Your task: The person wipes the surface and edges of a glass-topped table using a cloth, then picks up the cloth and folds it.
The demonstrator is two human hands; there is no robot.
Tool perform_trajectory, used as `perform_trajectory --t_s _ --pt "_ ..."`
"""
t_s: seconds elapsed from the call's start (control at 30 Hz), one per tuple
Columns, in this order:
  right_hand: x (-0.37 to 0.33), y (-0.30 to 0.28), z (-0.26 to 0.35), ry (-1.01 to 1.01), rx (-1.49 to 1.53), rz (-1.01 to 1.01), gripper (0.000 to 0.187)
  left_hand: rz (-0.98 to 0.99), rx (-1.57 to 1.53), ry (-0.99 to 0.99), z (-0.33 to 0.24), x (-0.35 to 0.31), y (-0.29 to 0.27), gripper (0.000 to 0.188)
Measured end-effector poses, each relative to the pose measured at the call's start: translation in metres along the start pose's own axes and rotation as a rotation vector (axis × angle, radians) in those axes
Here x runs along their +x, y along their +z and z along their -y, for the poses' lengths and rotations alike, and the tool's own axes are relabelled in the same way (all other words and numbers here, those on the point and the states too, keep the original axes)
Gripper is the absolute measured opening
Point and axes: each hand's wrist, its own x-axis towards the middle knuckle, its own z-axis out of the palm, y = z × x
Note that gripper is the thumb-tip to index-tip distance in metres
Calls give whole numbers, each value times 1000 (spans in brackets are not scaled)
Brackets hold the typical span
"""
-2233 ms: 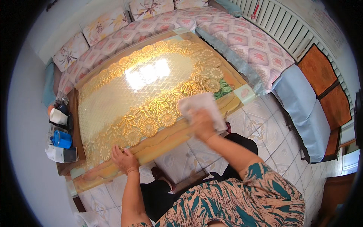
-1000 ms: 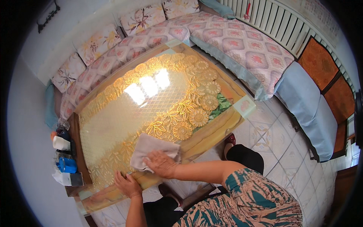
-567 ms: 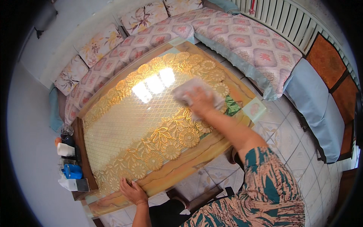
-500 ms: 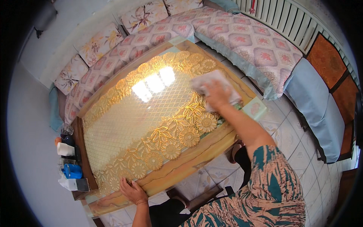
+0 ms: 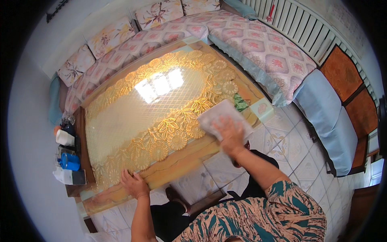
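A low table stands before me, its top (image 5: 171, 171) marbled tan and covered in the middle by a gold lace-patterned cover (image 5: 169, 131) under a glossy surface. My right hand (image 5: 229, 131) lies flat with fingers spread on a folded whitish cloth (image 5: 217, 115), pressing it onto the table's near right side. The fingers look slightly blurred. At the near left edge rests my left hand (image 5: 135, 184), its fingers laid out over the border of the lace cover, holding nothing.
A brown wooden tray (image 5: 82, 149) at the table's left end bears a white cup (image 5: 65, 138) and a blue container (image 5: 70, 162). Beyond the table runs a sofa with a patterned cover (image 5: 262, 48). Light tiled floor (image 5: 296, 151) shows at the right.
My right hand and the cloth have slid toward me along the table's right end, uncovering a green patch and lace flowers. The left hand stays at the near edge; the view has shifted slightly.
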Motion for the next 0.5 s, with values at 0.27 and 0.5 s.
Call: perform_trajectory --t_s 0.27,0.5 --pt "-49 -6 167 -486 322 95 47 -40 -30 -7 7 0 5 44" --pt "-13 4 35 -229 149 99 50 -42 -49 -25 1 -2 -1 46"
